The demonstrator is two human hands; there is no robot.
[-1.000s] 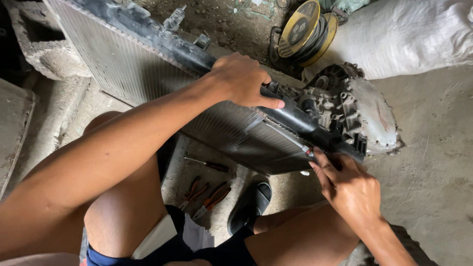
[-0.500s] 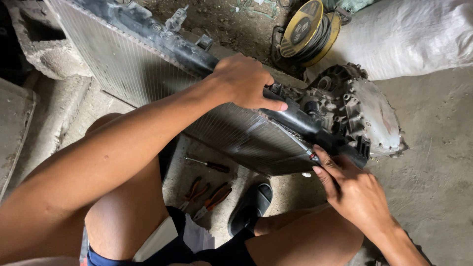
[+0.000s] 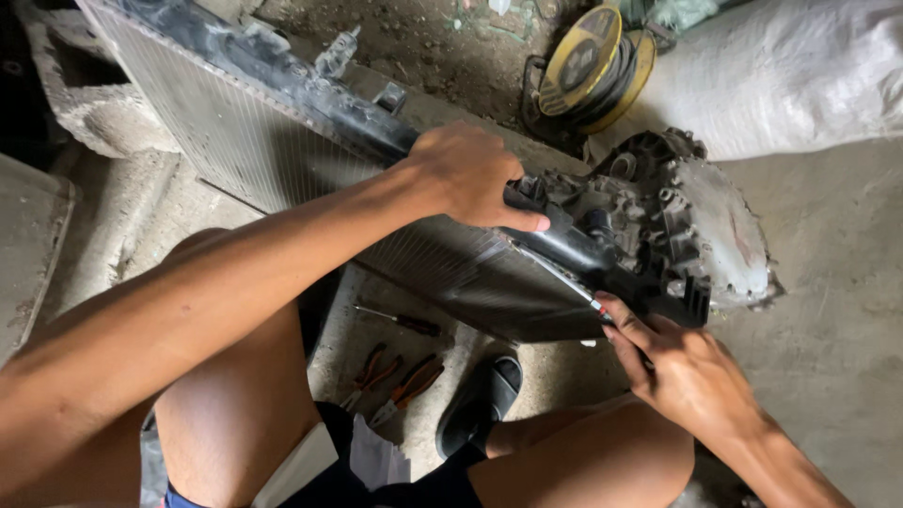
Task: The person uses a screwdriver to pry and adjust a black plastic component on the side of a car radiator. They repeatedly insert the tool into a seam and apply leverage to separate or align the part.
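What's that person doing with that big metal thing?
A person sitting on the floor works on a car radiator propped across their knees. The left hand presses down on its black top bar to steady it. The right hand pokes a thin tool into the radiator's corner edge, next to a dirty metal engine part. Pliers and a screwdriver lie on the floor below.

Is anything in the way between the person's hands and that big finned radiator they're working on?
Nothing visible is. The left hand already rests on the radiator, gripping its dark top edge. The right hand holds a thin tool whose shaft lies along the radiator's end, right beside the grey metal casing.
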